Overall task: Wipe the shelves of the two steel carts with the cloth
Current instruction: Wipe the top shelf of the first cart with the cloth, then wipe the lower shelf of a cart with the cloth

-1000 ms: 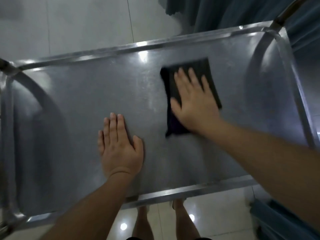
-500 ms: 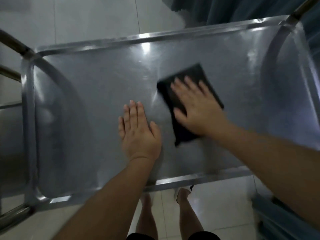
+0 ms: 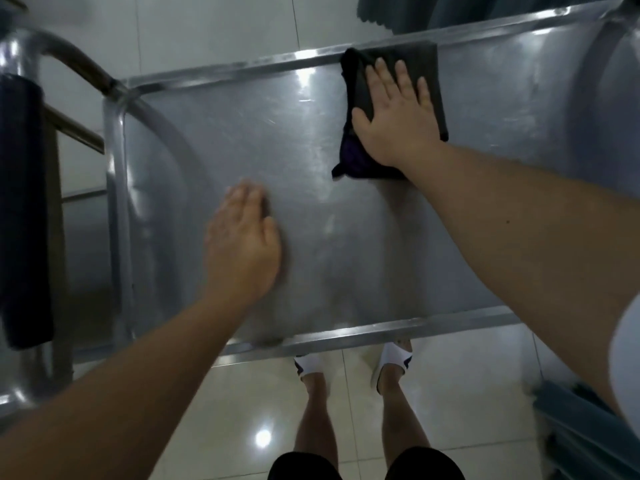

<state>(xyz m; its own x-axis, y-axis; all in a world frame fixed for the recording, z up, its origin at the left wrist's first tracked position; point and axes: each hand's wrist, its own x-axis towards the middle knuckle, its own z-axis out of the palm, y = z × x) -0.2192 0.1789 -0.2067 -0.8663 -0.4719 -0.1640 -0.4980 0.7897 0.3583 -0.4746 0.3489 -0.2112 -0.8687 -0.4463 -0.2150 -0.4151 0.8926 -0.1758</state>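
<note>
Your right hand (image 3: pixel 398 116) lies flat, fingers straight and slightly spread, pressing the dark cloth (image 3: pixel 429 71) onto the top shelf (image 3: pixel 311 161) of the steel cart. Cloth sits at about 1 o'clock on the shelf, its far edge touching the raised far rim (image 3: pixel 242 65); a bunched corner with a purple tint sticks out from under the heel of your palm at the near-left side.

Your left hand (image 3: pixel 242 247) — blurred — is also flat on bare steel at about 8 o'clock on the shelf, fingers together and straight, holding nothing. Well apart from the cloth.

Around you:
- Curved handle tube (image 3: pixel 79 64) rises at the shelf's 10 o'clock corner, with brown rails beside it.
- At 9 o'clock, just beside the shelf's left edge, a second steel frame (image 3: pixel 14 64) with a dark strip (image 3: pixel 24 209) hanging on it — cannot tell what the strip is.
- Your feet in white slides (image 3: pixel 393 358) stand on glossy floor tile (image 3: pixel 225 410) at 6 o'clock, just past the near rim.
- Teal fabric (image 3: pixel 433 12) at 12 to 1 o'clock beyond the far rim, and a teal object at 4 o'clock, blurred.
</note>
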